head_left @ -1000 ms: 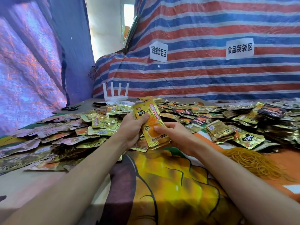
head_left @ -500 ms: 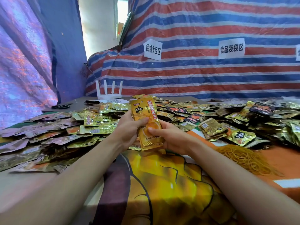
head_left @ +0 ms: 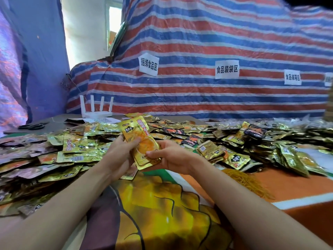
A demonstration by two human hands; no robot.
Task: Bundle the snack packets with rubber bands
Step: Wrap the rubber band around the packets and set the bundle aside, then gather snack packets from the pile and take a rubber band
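- Between the two hands, a small stack of snack packets (head_left: 141, 141) stands tilted on end, probably so that its edges can be squared before banding.
- Left hand (head_left: 119, 156) curls round the stack's left edge, thumb across the front.
- Right hand (head_left: 171, 157) pinches the lower right corner, thumb on top; how many packets are in the stack I cannot tell.
- Just right of the right hand lies the heap of rubber bands (head_left: 248, 183), within easy reach and untouched; loose packets (head_left: 234, 157) spread beyond both hands.

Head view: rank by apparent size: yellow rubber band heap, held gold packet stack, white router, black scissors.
1. The yellow rubber band heap and the held gold foil packet stack: alike, unranked.
2. The white four-antenna router, farther back.
3. The black scissors, also far back.
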